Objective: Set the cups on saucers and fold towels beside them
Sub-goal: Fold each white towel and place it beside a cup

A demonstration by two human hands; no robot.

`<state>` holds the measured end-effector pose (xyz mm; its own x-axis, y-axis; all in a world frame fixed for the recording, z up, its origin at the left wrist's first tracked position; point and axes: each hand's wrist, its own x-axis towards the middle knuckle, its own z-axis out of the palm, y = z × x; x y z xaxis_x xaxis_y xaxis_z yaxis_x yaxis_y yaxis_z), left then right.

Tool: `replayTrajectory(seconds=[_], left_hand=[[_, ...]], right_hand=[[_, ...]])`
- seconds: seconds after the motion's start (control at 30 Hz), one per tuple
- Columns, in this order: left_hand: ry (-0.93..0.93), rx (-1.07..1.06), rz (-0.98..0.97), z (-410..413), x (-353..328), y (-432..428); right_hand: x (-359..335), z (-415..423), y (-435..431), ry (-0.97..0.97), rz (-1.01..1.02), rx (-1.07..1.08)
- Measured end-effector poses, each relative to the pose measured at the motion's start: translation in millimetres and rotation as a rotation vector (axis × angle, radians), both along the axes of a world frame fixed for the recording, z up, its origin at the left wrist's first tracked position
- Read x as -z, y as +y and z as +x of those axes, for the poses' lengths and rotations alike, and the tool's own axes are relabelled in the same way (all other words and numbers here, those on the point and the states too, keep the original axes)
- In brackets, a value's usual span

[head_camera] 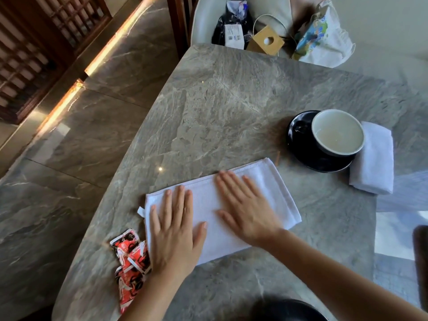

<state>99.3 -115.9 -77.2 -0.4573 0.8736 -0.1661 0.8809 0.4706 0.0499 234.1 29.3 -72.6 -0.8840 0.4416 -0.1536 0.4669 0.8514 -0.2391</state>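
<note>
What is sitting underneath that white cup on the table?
The white cup stands on a black saucer, which rests on the stone table. A folded towel lies beside it on the right. The saucer's middle is hidden under the cup.

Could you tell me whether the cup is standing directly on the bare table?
No, the cup stands on a black saucer, with a folded towel beside it.

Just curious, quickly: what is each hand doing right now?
Left hand: open, flat on the white towel.
Right hand: open, flat on it too.
</note>
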Motion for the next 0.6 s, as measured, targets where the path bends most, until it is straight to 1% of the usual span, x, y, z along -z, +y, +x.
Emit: replayTrajectory(seconds=[0.1,0.2,0.4,0.47,0.53,0.6], left_hand=[[0.026,-0.003,-0.013,1.5,1.6,0.2],[0.031,0.01,-0.022,3.1,1.4,-0.2],[0.033,0.003,-0.027,3.6,0.3,0.2],[0.026,-0.002,-0.016,3.5,0.8,0.0],[0.024,-0.014,-0.012,4.0,0.2,0.5],[0.018,-0.018,-0.014,4.8,-0.9,1.6]], right_hand=[[-2.1,28.6,32.9,-0.028,0.044,0.064],[-0.1,42.4,50.2,-0.023,0.028,0.094],[-0.1,43.9,50.1,-0.022,0.017,0.111],[-8.3,39.8,48.1,-0.068,0.026,0.135],[-20.2,31.4,38.5,-0.127,0.08,0.14],[-37.1,22.8,16.0,-0.096,0.064,0.131]])
